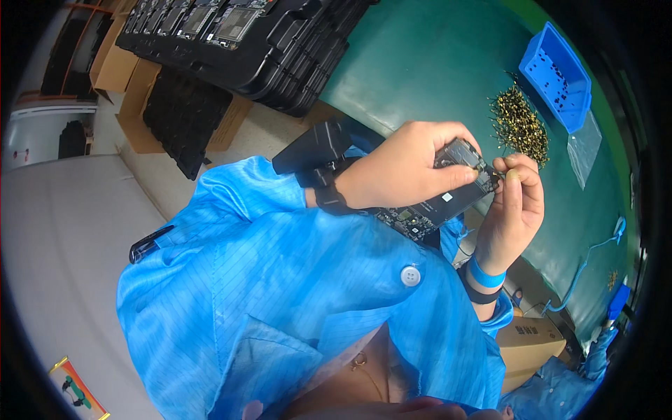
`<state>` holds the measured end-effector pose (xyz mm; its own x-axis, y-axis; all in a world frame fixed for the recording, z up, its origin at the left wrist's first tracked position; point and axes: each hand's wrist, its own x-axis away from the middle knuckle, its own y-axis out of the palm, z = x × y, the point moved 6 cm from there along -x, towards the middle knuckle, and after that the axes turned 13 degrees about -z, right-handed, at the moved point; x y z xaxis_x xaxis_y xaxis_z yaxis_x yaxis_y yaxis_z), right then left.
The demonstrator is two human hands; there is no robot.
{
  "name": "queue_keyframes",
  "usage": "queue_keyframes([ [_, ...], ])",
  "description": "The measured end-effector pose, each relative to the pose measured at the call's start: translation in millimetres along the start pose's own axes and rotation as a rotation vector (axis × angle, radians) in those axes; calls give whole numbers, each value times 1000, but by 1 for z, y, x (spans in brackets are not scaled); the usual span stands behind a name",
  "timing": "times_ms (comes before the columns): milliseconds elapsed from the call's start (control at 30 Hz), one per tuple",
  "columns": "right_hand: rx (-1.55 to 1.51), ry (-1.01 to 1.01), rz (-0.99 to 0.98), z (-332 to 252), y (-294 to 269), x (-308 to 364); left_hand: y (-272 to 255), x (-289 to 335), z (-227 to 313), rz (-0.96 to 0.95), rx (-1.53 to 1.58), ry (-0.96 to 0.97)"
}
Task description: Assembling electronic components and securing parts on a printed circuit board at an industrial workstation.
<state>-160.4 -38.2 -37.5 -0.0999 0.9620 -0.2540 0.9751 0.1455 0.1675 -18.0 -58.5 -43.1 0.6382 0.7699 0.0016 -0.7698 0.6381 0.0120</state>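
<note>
My left hand point(413, 164) grips a dark circuit board point(458, 203) by its upper part, thumb lying across its face. The board is tilted and held close in front of my blue coat. At the board's right edge my right hand point(516, 203) has its thumb and fingertips pinched together. Whatever sits between those fingertips is too small to make out. Just beyond the right hand, a heap of small yellow-and-black parts point(519, 126) lies on the green mat point(420, 63).
A blue bin point(574, 87) with scattered dark bits stands behind the heap, beside a clear plastic bag point(584, 154). Stacked black trays point(301, 52) at the far left carry several circuit boards point(236, 25). A blue cord point(577, 273) hangs right; another person's blue sleeve point(598, 353) shows lower right.
</note>
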Motion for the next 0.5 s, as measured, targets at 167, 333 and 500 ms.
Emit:
queue_keyframes([
  [167,-2,9,-21,2,2,0,-2,2,5,32,-156,-16],
  [333,-12,10,-11,1,1,2,-4,3,7,62,-222,50],
  [500,-58,125,9,5,-4,4,-20,-4,-6,167,113,110],
])
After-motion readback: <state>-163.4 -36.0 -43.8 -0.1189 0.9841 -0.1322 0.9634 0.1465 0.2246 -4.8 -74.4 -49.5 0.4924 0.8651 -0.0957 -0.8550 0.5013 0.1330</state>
